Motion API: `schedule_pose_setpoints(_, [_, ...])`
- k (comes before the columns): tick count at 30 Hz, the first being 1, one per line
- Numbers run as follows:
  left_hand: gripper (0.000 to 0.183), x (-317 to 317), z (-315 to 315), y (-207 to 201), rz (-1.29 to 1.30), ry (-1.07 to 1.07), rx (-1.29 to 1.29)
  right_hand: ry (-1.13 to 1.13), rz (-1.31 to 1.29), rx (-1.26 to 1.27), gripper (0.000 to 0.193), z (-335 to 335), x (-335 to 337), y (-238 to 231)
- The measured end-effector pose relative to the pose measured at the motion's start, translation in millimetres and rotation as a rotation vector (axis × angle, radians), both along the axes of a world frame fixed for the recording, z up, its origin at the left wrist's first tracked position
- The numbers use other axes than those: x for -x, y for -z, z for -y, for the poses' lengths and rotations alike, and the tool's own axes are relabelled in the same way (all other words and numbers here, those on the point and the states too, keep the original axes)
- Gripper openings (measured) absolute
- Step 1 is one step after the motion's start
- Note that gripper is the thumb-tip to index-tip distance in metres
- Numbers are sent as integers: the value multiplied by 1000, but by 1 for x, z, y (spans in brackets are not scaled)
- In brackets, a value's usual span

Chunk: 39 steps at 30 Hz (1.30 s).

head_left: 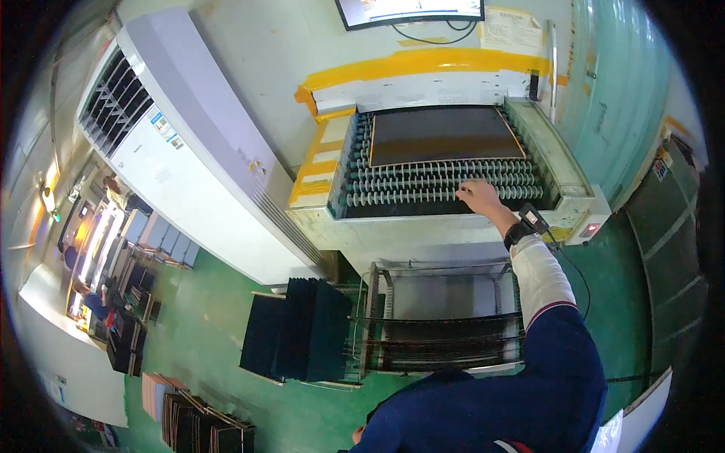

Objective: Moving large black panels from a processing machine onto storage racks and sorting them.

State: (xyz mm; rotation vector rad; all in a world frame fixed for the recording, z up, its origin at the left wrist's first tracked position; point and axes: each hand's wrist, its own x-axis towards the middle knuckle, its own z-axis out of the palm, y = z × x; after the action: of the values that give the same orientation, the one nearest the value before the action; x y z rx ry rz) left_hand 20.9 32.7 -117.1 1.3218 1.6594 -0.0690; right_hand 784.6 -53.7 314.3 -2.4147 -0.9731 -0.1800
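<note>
My right hand (479, 198), reaching out from a dark blue sleeve with a white cuff, hovers at the front rollers (423, 186) of a conveyor machine. Its fingers are loosely bent with nothing seen between them; whether they touch the rollers I cannot tell. Farther back on the rollers lies a flat, dark rectangular panel (445, 136) with thin copper-coloured edges. A black band and a small black device (534, 217) with a cable sit at my right wrist. Only a bit of my left hand (358, 434) shows at the lower edge, beside my body, its fingers mostly hidden.
Below the machine stands a metal rack (442, 370) holding dark panels. Left of it are upright dark panels (313, 328), and more racked panels (200, 423) stand lower left. A tall white air conditioner (204, 166) flanks the machine. A screen (411, 9) hangs above. People work far left.
</note>
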Motion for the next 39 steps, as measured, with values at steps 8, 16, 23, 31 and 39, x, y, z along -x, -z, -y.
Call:
schedule_pose_setpoints(8, [36,23,5,-3,157,67,-38,-264,-442,136,35,29,96,-32])
schedule_pose_setpoints(16, [34,2,21,-106,268,-5,-54,-641,-752,331,49,48,198,-18])
schedule_pose_setpoints(23, [32,7,24,-128,162,-54,22,-590,-734,417,54,51,231,3])
schedule_pose_setpoints(31, [30,17,24,-155,164,42,28,-385,-874,294,42,60,229,23])
schedule_pose_setpoints(39, [33,47,37,-98,177,-109,64,-363,-678,224,35,42,227,18])
